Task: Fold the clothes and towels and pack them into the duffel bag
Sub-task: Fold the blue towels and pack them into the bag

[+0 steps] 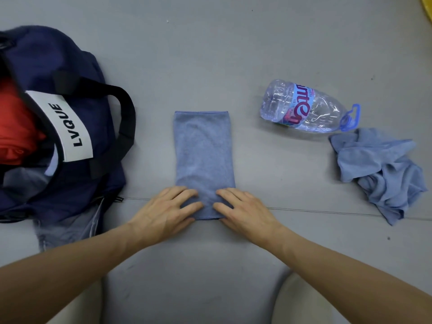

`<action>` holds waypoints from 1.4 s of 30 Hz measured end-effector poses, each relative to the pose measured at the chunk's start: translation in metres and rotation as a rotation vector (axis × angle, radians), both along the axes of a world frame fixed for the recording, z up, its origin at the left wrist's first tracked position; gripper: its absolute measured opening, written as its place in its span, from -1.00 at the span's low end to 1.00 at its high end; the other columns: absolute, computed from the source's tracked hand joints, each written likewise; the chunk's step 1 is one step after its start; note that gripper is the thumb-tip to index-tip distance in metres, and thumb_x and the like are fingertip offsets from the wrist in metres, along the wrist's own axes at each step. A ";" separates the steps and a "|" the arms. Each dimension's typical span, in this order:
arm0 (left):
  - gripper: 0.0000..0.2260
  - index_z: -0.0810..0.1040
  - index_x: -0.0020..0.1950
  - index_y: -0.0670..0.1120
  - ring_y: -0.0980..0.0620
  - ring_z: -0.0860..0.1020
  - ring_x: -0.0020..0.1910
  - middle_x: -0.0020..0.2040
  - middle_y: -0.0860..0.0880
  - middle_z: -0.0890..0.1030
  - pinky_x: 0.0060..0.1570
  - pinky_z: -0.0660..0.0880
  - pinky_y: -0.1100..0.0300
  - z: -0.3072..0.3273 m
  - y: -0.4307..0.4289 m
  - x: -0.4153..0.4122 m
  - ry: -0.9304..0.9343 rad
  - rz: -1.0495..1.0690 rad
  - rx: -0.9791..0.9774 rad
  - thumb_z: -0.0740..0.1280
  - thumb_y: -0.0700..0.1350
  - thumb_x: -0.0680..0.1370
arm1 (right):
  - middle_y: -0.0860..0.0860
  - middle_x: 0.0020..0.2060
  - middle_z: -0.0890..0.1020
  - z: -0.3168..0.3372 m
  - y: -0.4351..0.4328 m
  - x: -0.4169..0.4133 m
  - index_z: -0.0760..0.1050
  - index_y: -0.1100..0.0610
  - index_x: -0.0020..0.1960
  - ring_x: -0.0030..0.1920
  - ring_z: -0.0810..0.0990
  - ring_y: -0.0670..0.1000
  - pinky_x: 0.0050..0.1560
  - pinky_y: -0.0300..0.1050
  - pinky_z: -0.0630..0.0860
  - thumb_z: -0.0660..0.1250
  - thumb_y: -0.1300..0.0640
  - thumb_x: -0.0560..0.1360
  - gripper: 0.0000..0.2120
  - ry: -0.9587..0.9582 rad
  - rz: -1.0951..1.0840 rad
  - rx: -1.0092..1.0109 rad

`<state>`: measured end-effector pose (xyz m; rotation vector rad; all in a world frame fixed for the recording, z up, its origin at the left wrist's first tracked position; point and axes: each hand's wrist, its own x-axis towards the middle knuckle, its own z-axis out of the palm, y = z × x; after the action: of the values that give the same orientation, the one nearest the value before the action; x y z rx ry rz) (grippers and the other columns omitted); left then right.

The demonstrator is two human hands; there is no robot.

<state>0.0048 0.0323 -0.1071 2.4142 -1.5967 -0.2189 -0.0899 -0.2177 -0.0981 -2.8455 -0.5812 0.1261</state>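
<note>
Duffel bag (pixel 79 183): far left on the grey surface (pixel 210 54), mouth unzipped and gaping towards the person. Judged to be left open so that each folded piece goes straight in.
Red garment (pixel 14 127): inside the bag, filling the far part of the opening. A paler item lies nearer, kind not discernible.
Strap with LVQUE band (pixel 67 127): lies across the opening, with a black handle (pixel 127 118) beside it. Either could snag an incoming bundle.
Left hand (pixel 163 211): flat, fingers extended, pressing the near left corner of the towel. Nothing gripped.
Blue towel (pixel 203 150): centre, well apart from the bag, folded into a long narrow strip running away from the person, with its near end under both hands.
Right hand (pixel 245 211): flat, fingers extended, pressing the near right corner.
Purpose of hold: judged to pin and smooth the near end, ready for a further fold or a roll.
Bottle (pixel 306 108): clear plastic, on its side, right of the towel and apart from it. It is off the route to the bag.
Crumpled cloth (pixel 383 169): far right, just beside the bottle's cap, unfolded and yet to be dealt with.
</note>
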 end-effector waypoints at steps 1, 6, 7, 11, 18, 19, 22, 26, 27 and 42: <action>-0.69 0.54 0.26 -0.01 -0.15 0.54 0.16 0.26 -0.10 0.53 0.12 0.53 -0.02 0.001 0.000 -0.001 0.010 0.001 -0.002 0.36 0.06 0.56 | 0.07 0.14 0.57 -0.001 0.001 0.002 0.54 0.08 -0.03 0.09 0.56 0.10 -0.14 -0.02 0.53 0.40 0.11 0.42 -0.86 -0.028 0.001 0.001; -0.57 0.51 0.28 0.00 -0.09 0.49 0.19 0.27 -0.05 0.48 0.15 0.49 0.04 -0.002 0.000 -0.002 0.078 0.047 0.043 0.43 0.16 0.49 | 0.07 0.01 0.59 0.001 0.007 0.012 0.49 0.11 -0.11 -0.07 0.55 0.14 -0.27 0.00 0.47 0.28 0.18 0.36 -0.89 -0.041 0.033 -0.070; -0.54 0.50 0.28 0.00 -0.08 0.49 0.18 0.26 -0.04 0.47 0.15 0.48 0.05 -0.002 -0.001 -0.002 0.089 0.054 0.044 0.43 0.18 0.48 | 0.07 -0.03 0.59 0.001 0.009 0.015 0.49 0.12 -0.13 -0.11 0.54 0.14 -0.28 0.00 0.48 0.27 0.18 0.35 -0.89 -0.027 0.016 -0.073; -0.52 0.48 0.30 -0.02 -0.06 0.47 0.14 0.22 -0.02 0.48 0.10 0.47 0.06 -0.001 -0.005 -0.002 0.134 0.102 0.036 0.44 0.14 0.45 | 0.06 -0.24 0.58 0.017 0.017 0.038 0.48 0.13 -0.16 -0.25 0.53 0.15 -0.30 -0.01 0.50 0.17 0.07 0.37 -0.82 0.113 -0.132 0.042; -0.73 0.55 0.15 0.01 -0.06 0.58 -0.07 -0.02 0.03 0.61 -0.16 0.55 0.10 0.013 -0.015 0.008 0.242 0.302 -0.046 0.17 0.02 0.55 | -0.04 -0.06 0.60 0.030 0.008 0.036 0.45 0.03 0.08 -0.04 0.52 0.07 -0.07 -0.10 0.34 0.32 -0.10 0.49 -0.74 0.288 -0.204 0.161; -0.72 0.55 0.14 0.03 -0.04 0.59 -0.08 -0.03 0.05 0.62 -0.16 0.51 0.12 0.016 -0.016 0.011 0.267 0.322 -0.035 0.13 0.08 0.57 | -0.05 -0.02 0.59 0.028 0.008 0.033 0.45 0.01 0.14 0.00 0.51 0.05 0.00 -0.08 0.39 0.34 -0.16 0.46 -0.66 0.310 -0.189 0.113; -0.72 0.50 0.07 0.05 -0.01 0.57 -0.15 -0.10 0.08 0.61 -0.25 0.40 0.14 0.023 -0.017 0.017 0.329 0.352 -0.015 0.10 0.16 0.60 | -0.01 -0.01 0.59 0.027 0.011 0.030 0.47 0.03 0.16 0.02 0.54 0.11 0.02 0.01 0.45 0.34 -0.07 0.49 -0.70 0.307 -0.196 0.068; -0.70 0.48 -0.06 0.02 -0.05 0.53 -0.25 -0.26 0.09 0.55 -0.25 0.43 0.05 0.027 -0.017 0.019 0.420 0.469 0.004 0.09 0.19 0.57 | 0.02 -0.08 0.68 0.036 0.008 0.044 0.50 -0.04 0.10 -0.04 0.59 0.18 -0.09 0.00 0.44 0.27 -0.01 0.56 -0.85 0.403 -0.433 0.214; -0.69 0.48 -0.09 0.00 -0.06 0.51 -0.27 -0.30 0.09 0.52 -0.25 0.42 0.03 0.027 -0.018 0.020 0.438 0.508 0.012 0.10 0.19 0.56 | 0.00 -0.10 0.68 0.038 0.006 0.048 0.50 -0.06 0.10 -0.05 0.60 0.17 -0.07 -0.01 0.47 0.27 -0.05 0.56 -0.85 0.449 -0.482 0.245; -0.71 0.48 0.29 0.05 -0.11 0.56 0.09 0.16 0.00 0.55 -0.01 0.49 0.03 0.022 -0.035 0.032 0.330 0.658 0.018 0.36 -0.02 0.57 | 0.09 0.41 0.49 0.004 0.003 0.042 0.43 0.17 0.44 0.48 0.37 0.16 0.47 0.20 0.30 0.40 -0.09 0.49 -0.40 -0.030 -0.052 -0.151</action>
<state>0.0365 -0.0024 -0.0853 2.5912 -0.6214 -0.4700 -0.0476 -0.2142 -0.0936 -3.0110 -0.5239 0.1240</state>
